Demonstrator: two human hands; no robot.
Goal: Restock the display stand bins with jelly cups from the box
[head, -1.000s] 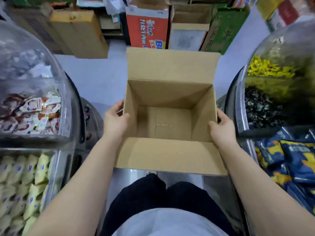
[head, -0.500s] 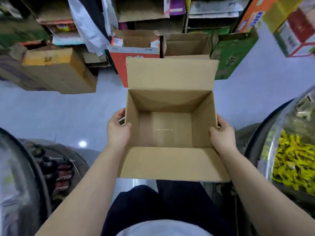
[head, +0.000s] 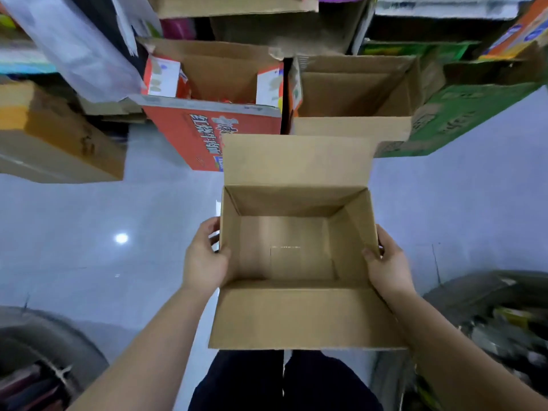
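Grey, glossy floor is seen beneath and around a plain cardboard box, which is held in the air in front of the person's dark-trousered legs. Its left wall is gripped by the left hand, with the thumb hooked over the rim and the fingers curled on the outside; its right wall is gripped in the same way by the right hand. All flaps are folded open, and the bare bottom of the box is shown: no jelly cups can be seen inside it. Beyond the box, a red printed carton, an open brown carton and a green carton are stacked against the far side of the floor. Below and to the right of the box, part of a curved display stand bin is visible but blurred, so its contents cannot be made out; another rounded bin edge lies below and to the left. From the empty box it is judged that the restocking is essentially finished, and that only the disposal of the box, perhaps among the cartons beyond it, is left to be done.
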